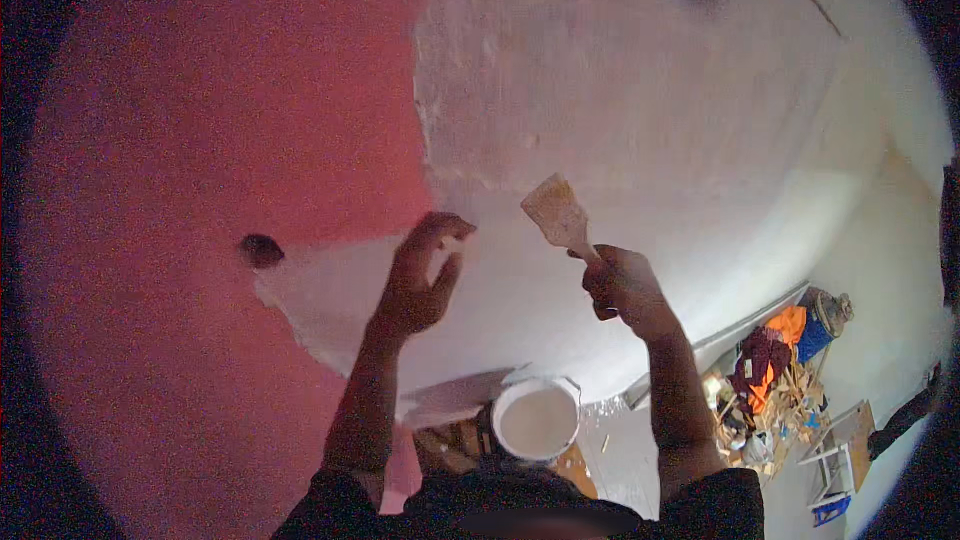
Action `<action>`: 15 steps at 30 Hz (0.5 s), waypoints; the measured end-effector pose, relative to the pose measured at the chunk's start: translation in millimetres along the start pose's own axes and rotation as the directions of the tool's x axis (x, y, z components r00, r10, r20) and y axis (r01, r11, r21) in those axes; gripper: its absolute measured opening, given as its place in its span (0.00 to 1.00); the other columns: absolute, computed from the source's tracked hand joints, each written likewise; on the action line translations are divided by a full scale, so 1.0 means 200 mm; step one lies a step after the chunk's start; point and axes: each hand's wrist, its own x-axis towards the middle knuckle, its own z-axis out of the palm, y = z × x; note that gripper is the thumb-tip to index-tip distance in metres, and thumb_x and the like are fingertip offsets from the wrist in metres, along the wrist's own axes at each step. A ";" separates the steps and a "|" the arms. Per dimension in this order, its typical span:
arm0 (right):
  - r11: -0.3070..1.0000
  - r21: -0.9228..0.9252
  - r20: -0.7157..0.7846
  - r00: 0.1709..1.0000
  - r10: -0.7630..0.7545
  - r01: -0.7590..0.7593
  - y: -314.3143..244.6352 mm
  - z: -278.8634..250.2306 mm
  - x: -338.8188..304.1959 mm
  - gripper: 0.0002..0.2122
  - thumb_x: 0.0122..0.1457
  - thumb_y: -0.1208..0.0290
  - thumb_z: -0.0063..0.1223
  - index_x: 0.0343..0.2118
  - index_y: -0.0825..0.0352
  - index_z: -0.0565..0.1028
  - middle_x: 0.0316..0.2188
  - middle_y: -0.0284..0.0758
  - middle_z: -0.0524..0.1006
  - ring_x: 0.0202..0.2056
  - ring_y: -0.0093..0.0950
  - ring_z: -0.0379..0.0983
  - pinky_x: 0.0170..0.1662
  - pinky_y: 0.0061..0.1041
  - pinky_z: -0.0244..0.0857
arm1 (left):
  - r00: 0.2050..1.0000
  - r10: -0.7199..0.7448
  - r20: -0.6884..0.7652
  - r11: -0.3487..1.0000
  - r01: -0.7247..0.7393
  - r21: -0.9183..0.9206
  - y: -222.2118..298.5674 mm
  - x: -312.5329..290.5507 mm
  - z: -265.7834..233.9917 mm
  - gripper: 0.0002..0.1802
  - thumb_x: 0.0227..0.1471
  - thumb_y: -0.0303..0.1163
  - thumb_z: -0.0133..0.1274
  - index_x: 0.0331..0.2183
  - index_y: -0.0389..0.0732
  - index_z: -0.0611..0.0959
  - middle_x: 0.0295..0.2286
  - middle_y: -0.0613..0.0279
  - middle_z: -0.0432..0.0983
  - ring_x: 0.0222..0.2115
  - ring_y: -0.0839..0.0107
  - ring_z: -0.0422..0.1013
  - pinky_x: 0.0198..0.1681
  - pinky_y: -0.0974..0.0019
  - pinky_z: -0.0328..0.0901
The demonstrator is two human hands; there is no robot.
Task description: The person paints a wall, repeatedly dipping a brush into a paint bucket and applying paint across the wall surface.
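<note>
In front of me rises a wall, pink (250,90) on the left and coated whitish-grey (620,100) on the right. My right hand (625,290) is wrapped round the handle of a putty knife (556,210), its wide blade tilted up to the left and smeared with a tan material. To its left my left hand (420,280) is raised before the pink and white border. Its fingers are curved and the thumb stands apart, with a pale patch showing between them. Below, close to my body, sits a round white bucket (537,420) with pale contents.
A dark round hole or spot (262,251) marks the wall at left. On the floor at right lies a heap of wood scraps (790,400) with orange cloth (787,325) and a blue container (818,335). A small stool-like frame (838,460) stands nearby.
</note>
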 end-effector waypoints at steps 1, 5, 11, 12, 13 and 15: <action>0.999 -0.014 0.008 0.999 -0.035 0.035 -0.12 0.02 0.01 0.17 0.58 0.61 0.52 0.42 0.72 0.71 0.16 0.23 0.60 0.15 0.12 0.53 0.16 0.15 0.49 | 0.992 0.117 -0.036 0.987 -0.112 0.117 -0.03 0.08 -0.09 0.13 0.52 0.31 0.46 0.39 0.36 0.75 0.38 0.51 0.71 0.43 0.58 0.67 0.48 0.57 0.60; 0.784 -0.595 -0.096 0.952 -0.289 0.178 -0.56 0.03 0.04 0.16 0.59 0.67 0.47 0.49 0.69 0.71 0.18 0.27 0.71 0.14 0.14 0.63 0.17 0.17 0.61 | 0.852 0.473 -0.224 0.870 -0.410 0.276 0.04 0.60 -0.35 0.15 0.54 0.35 0.43 0.41 0.37 0.75 0.42 0.48 0.70 0.46 0.53 0.66 0.54 0.55 0.56; 0.050 -0.932 0.214 0.656 -0.724 0.359 -1.18 0.28 0.23 0.13 0.56 0.72 0.45 0.42 0.71 0.74 0.34 0.47 0.76 0.35 0.44 0.74 0.42 0.37 0.68 | 0.349 0.856 -0.383 0.517 -0.620 0.591 0.10 1.24 -0.72 0.19 0.46 0.28 0.43 0.44 0.37 0.72 0.48 0.48 0.66 0.53 0.50 0.59 0.60 0.51 0.46; -0.315 -0.880 0.461 0.472 -0.752 0.356 -1.25 0.28 0.30 0.12 0.54 0.73 0.46 0.39 0.71 0.74 0.33 0.49 0.76 0.34 0.45 0.74 0.40 0.38 0.68 | 0.344 0.857 -0.383 0.514 -0.616 0.597 0.08 1.25 -0.73 0.19 0.46 0.28 0.43 0.44 0.37 0.72 0.48 0.48 0.66 0.53 0.50 0.59 0.60 0.51 0.46; -0.641 -0.726 0.687 0.301 -0.661 0.248 -1.34 0.26 0.34 0.11 0.53 0.73 0.47 0.37 0.71 0.75 0.31 0.50 0.76 0.33 0.45 0.74 0.38 0.39 0.69 | 0.341 0.837 -0.428 0.547 -0.544 0.636 0.06 1.29 -0.68 0.21 0.44 0.27 0.43 0.44 0.38 0.71 0.49 0.48 0.64 0.54 0.49 0.58 0.61 0.46 0.42; -0.674 -0.727 0.679 0.287 -0.676 0.132 -1.46 0.28 0.38 0.10 0.55 0.74 0.45 0.37 0.70 0.75 0.31 0.49 0.76 0.32 0.45 0.73 0.39 0.39 0.68 | 0.332 0.817 -0.471 0.577 -0.472 0.667 0.05 1.33 -0.64 0.23 0.41 0.26 0.43 0.44 0.39 0.71 0.50 0.48 0.63 0.54 0.48 0.57 0.61 0.42 0.38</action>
